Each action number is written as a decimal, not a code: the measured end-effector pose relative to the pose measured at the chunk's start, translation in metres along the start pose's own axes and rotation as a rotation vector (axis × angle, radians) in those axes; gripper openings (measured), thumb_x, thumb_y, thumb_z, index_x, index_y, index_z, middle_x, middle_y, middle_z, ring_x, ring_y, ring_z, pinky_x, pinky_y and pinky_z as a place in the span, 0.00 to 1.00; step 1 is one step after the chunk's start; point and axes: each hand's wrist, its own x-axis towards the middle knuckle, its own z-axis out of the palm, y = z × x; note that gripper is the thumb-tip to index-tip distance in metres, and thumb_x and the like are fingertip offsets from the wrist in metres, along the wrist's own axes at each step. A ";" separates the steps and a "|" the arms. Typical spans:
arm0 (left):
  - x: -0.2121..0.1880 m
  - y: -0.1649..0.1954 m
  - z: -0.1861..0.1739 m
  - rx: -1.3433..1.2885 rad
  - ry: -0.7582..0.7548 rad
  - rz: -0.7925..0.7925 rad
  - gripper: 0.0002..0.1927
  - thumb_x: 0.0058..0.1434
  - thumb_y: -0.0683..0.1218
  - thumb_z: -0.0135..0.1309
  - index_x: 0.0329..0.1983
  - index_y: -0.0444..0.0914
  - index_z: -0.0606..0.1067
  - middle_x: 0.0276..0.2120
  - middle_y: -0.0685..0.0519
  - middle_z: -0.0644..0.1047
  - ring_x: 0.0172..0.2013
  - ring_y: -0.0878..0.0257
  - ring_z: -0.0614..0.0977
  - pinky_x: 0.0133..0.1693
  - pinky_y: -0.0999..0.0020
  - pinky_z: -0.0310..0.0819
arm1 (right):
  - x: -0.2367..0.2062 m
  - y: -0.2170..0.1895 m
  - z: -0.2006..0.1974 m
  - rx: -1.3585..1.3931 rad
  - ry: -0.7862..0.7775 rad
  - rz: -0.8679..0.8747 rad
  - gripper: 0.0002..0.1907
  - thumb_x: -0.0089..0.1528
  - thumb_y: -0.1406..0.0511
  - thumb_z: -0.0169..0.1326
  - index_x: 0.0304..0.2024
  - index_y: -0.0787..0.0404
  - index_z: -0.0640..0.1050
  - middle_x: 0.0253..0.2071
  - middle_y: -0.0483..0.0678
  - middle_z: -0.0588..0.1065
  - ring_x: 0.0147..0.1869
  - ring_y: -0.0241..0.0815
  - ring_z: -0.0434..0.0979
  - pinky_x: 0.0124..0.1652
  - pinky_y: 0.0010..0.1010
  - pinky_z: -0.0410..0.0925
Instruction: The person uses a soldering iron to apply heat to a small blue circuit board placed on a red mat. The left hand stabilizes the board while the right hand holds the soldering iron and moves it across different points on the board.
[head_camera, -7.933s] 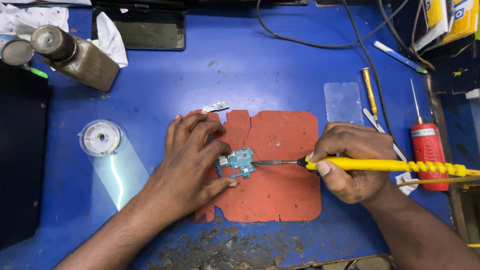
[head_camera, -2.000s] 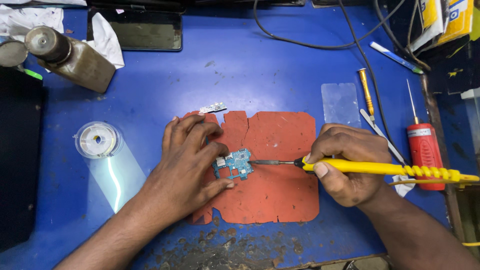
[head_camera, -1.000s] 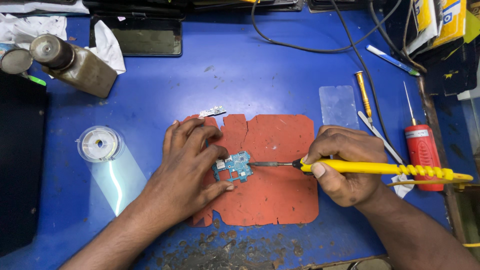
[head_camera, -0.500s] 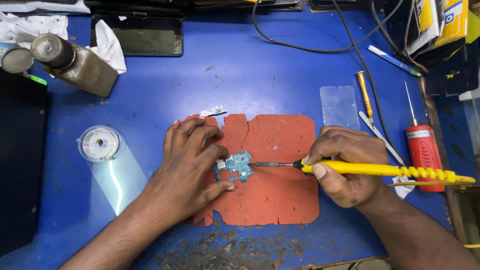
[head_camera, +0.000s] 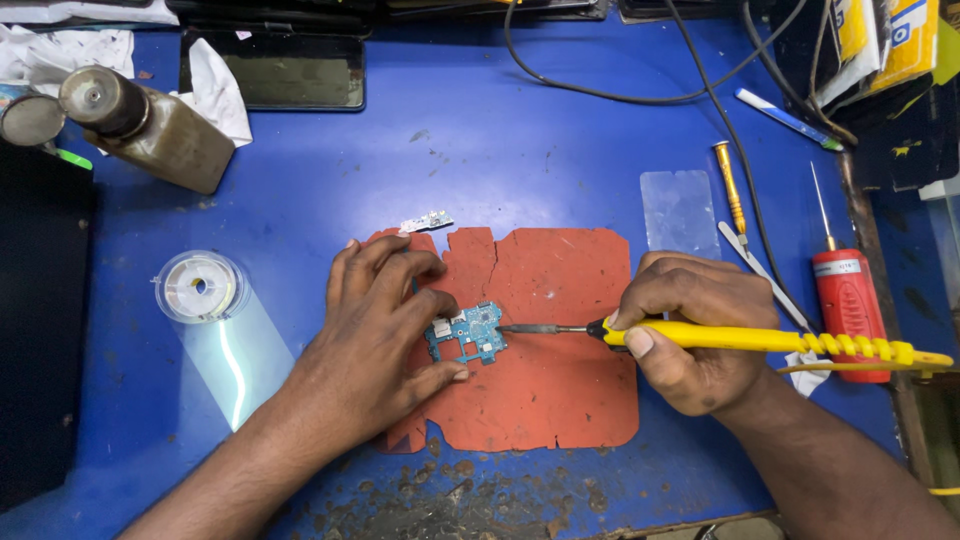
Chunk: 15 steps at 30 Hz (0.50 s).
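my left hand (head_camera: 375, 330) pins the small circuit board (head_camera: 467, 333) flat on the red mat (head_camera: 540, 400) so it cannot slide; my right hand (head_camera: 690, 330) is closed around the yellow soldering iron (head_camera: 760, 340), tip at the board's edge.

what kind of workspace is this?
Most likely a small electronics repair bench. The right hand holds a yellow soldering iron to a small blue circuit board, which the left hand pins on a red heat mat; a solder spool lies nearby.
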 end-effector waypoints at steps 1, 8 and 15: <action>0.000 0.000 0.000 -0.001 0.000 0.000 0.30 0.43 0.59 0.71 0.44 0.38 0.79 0.58 0.43 0.67 0.67 0.40 0.57 0.67 0.35 0.43 | 0.000 0.000 0.000 -0.004 0.001 0.004 0.10 0.65 0.64 0.54 0.32 0.64 0.76 0.25 0.47 0.75 0.24 0.34 0.70 0.25 0.24 0.63; -0.001 -0.001 0.000 0.002 0.010 0.003 0.30 0.43 0.58 0.71 0.45 0.38 0.78 0.59 0.43 0.68 0.67 0.40 0.58 0.67 0.36 0.44 | -0.001 0.000 0.000 0.006 -0.004 0.009 0.11 0.66 0.63 0.54 0.33 0.65 0.76 0.26 0.47 0.75 0.25 0.34 0.71 0.26 0.24 0.64; -0.001 -0.002 0.001 0.007 0.005 0.007 0.30 0.43 0.58 0.71 0.45 0.38 0.78 0.58 0.43 0.68 0.67 0.40 0.58 0.66 0.35 0.44 | -0.001 0.000 -0.001 0.001 -0.019 0.018 0.10 0.65 0.64 0.54 0.33 0.65 0.76 0.26 0.47 0.75 0.25 0.35 0.72 0.26 0.23 0.65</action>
